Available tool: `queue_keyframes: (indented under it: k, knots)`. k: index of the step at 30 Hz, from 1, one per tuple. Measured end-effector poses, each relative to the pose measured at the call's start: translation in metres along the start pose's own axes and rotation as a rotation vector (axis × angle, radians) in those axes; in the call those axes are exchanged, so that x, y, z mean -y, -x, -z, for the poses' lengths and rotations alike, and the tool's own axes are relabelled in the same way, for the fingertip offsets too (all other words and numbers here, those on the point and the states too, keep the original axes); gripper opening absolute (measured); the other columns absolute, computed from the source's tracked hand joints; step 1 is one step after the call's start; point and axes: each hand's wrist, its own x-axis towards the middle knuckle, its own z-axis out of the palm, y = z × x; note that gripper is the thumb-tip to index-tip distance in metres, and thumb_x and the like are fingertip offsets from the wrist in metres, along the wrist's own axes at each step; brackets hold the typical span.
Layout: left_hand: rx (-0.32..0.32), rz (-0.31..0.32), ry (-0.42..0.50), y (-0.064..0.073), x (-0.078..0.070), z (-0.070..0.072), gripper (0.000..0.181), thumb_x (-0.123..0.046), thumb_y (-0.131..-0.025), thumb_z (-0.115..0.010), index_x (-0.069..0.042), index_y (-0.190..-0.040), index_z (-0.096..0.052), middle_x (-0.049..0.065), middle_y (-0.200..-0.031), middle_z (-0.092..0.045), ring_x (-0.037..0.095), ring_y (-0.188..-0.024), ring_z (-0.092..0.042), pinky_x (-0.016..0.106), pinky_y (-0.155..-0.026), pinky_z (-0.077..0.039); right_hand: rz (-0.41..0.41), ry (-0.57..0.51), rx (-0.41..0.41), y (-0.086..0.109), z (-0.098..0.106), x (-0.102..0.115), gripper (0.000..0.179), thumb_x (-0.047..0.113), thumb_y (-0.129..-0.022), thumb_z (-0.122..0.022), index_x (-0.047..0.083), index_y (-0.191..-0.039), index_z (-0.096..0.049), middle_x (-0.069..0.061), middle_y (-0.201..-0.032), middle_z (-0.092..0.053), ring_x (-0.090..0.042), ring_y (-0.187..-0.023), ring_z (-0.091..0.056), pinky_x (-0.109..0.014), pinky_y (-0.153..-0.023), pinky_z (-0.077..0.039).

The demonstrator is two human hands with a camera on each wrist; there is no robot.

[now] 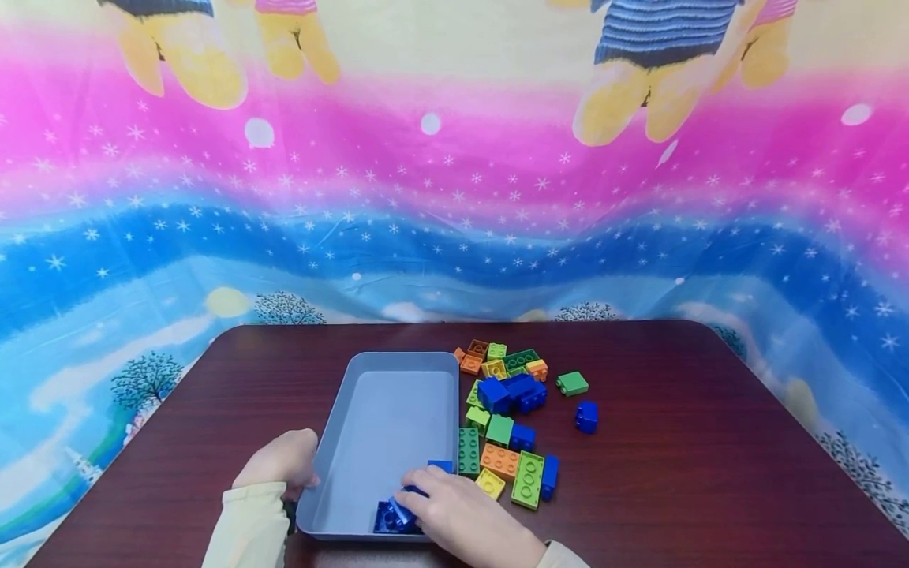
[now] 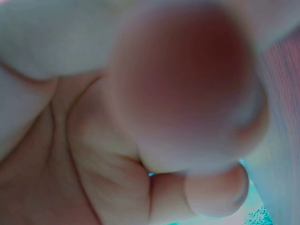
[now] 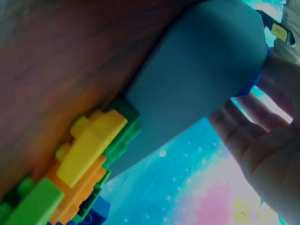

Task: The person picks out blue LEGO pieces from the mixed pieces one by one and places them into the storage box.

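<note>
In the head view my right hand reaches over the near right corner of a grey tray, its fingers among blue toy building bricks. Another blue brick shows just beyond the fingertips, partly covered by them. From the right wrist, the fingers of that hand extend relaxed across the tray's rim, with blue behind them. Beside the tray's left wall is my left hand, fingers loosely bent. In the left wrist view, the left hand has nothing in its palm.
Several loose bricks, among them an orange one, a green one and blue ones, lie along the tray's right side. A green brick and a blue brick sit farther right on the dark table. Behind hangs a patterned cloth.
</note>
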Motion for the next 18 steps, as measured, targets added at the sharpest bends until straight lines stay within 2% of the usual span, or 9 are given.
queue_keyframes:
  k: [4, 9, 12, 18]
  knots:
    - [-0.005, -0.004, -0.008, -0.0011, 0.0000, -0.0003, 0.021, 0.005, -0.068, -0.071, -0.002, -0.058, -0.053, 0.004, -0.044, -0.044, 0.011, -0.036, -0.040, 0.026, -0.043, -0.038, -0.015, 0.034, -0.023, 0.0009, 0.0042, -0.0042, 0.023, 0.030, -0.083, -0.063, 0.016, -0.102, -0.064, 0.006, -0.099, -0.056, -0.004, -0.088, -0.048, -0.015, -0.077, -0.040]
    - [0.005, 0.002, -0.010, -0.0017, 0.0008, -0.0006, 0.022, 0.004, -0.069, -0.071, -0.002, -0.057, -0.053, 0.005, -0.043, -0.046, 0.011, -0.035, -0.041, 0.026, -0.044, -0.039, -0.048, 0.005, -0.016, 0.0029, 0.0083, -0.0071, 0.031, 0.044, -0.085, -0.055, 0.016, -0.096, -0.064, 0.007, -0.093, -0.055, -0.005, -0.084, -0.046, -0.016, -0.074, -0.040]
    - [0.009, 0.006, -0.004, -0.0014, 0.0008, -0.0007, 0.023, 0.004, -0.069, -0.071, -0.003, -0.057, -0.052, 0.005, -0.043, -0.046, 0.011, -0.035, -0.041, 0.026, -0.044, -0.039, -0.055, -0.011, -0.018, 0.0036, 0.0087, -0.0072, 0.032, 0.045, -0.086, -0.053, 0.016, -0.095, -0.064, 0.007, -0.092, -0.055, -0.005, -0.083, -0.046, -0.016, -0.074, -0.040]
    - [0.004, -0.002, 0.004, -0.0022, 0.0011, -0.0017, 0.022, 0.004, -0.069, -0.070, -0.003, -0.058, -0.053, 0.005, -0.044, -0.047, 0.011, -0.036, -0.041, 0.026, -0.044, -0.039, -0.077, 0.013, -0.012, 0.0031, 0.0091, -0.0074, 0.022, 0.037, -0.086, -0.057, 0.017, -0.093, -0.063, 0.008, -0.092, -0.055, -0.005, -0.082, -0.046, -0.015, -0.071, -0.040]
